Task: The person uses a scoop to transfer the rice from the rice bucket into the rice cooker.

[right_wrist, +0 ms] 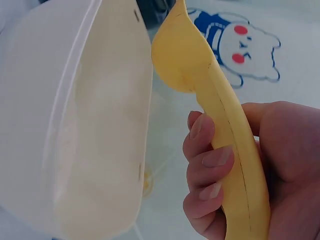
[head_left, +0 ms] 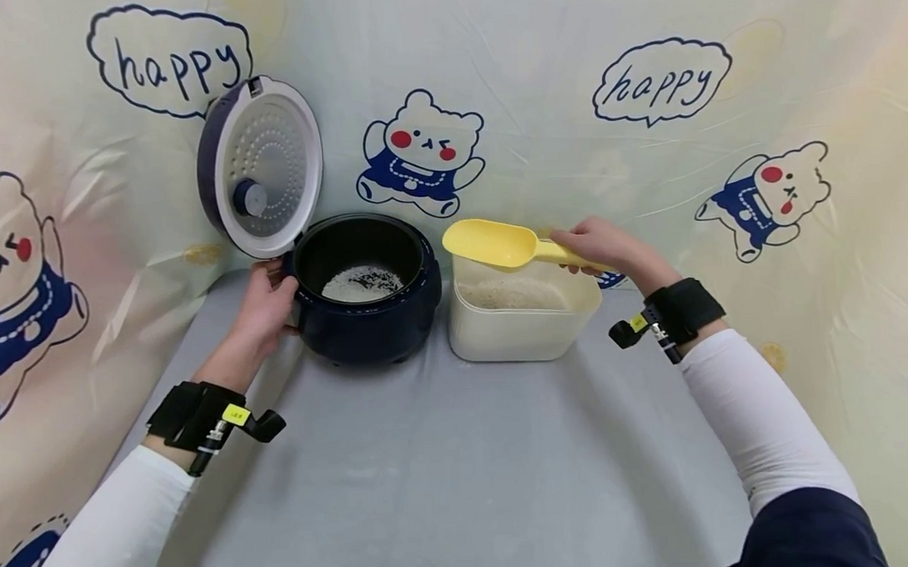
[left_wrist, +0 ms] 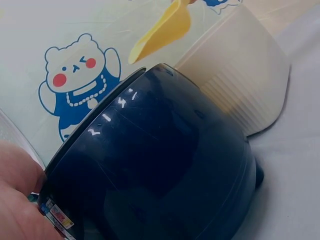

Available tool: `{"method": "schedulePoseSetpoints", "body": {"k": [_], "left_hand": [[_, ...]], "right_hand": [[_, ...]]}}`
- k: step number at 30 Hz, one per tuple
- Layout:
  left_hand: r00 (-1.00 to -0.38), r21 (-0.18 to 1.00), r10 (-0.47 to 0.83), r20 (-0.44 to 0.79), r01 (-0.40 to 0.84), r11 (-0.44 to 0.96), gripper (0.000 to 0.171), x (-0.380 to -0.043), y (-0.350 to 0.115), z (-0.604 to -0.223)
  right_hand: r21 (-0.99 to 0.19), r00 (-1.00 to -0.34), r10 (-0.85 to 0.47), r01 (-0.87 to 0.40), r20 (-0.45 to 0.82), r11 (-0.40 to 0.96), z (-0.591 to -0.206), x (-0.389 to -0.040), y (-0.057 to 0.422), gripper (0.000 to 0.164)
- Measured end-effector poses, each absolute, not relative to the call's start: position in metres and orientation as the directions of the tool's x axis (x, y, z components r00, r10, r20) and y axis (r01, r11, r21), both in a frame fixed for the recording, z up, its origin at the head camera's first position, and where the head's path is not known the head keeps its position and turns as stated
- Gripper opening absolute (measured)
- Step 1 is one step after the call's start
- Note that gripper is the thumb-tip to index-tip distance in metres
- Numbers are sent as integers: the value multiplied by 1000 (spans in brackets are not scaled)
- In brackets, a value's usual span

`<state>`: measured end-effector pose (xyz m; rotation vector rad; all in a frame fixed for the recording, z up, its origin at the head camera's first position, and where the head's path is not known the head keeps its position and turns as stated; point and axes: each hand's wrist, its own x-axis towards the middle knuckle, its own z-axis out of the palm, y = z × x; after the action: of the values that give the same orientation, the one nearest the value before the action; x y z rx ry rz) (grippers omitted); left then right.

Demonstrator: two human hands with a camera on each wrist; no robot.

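Observation:
A dark blue rice cooker (head_left: 369, 324) stands with its lid (head_left: 269, 161) raised to the left; white rice (head_left: 360, 284) with dark grains or bare pot showing lies inside. My left hand (head_left: 263, 305) grips the cooker's left side below the lid; its thumb and part of a finger show in the left wrist view. In my right hand (head_left: 599, 243) is a yellow scoop (head_left: 493, 242), its handle wrapped by curled fingers (right_wrist: 210, 165). The scoop hovers above a cream bin (head_left: 512, 331) holding pale rice (head_left: 514, 294). No rice shows in the scoop's bowl.
A grey cloth (head_left: 460, 467) covers the table. Close behind the cooker and bin rises a pale curtain (head_left: 538, 105) printed with bears and the word "happy". The bin stands just right of the cooker, a narrow gap between them.

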<state>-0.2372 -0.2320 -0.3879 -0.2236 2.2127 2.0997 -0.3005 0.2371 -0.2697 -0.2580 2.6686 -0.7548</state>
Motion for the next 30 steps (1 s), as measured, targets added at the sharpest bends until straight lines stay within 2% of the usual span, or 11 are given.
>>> {"method": "schedulePoseSetpoints", "body": {"k": [9, 19, 23, 30], "left_hand": [[-984, 982, -36, -173, -175, 65, 62, -238, -234, -392], [-985, 984, -52, -162, -165, 65, 62, -240, -233, -390], [-986, 984, -60, -155, -160, 78, 62, -240, -233, -389], [-986, 984, -63, -154, -159, 79, 62, -240, -231, -390]], "right_hand": [[-488, -938, -203, -42, -280, 872, -279, -290, 279, 52], [-323, -973, -127, -59, -194, 944, -284, -286, 303, 47], [-209, -983, -128, -99, -129, 973, -284, -288, 299, 44], [67, -980, -198, -197, 10, 978, -279, -287, 279, 41]]}}
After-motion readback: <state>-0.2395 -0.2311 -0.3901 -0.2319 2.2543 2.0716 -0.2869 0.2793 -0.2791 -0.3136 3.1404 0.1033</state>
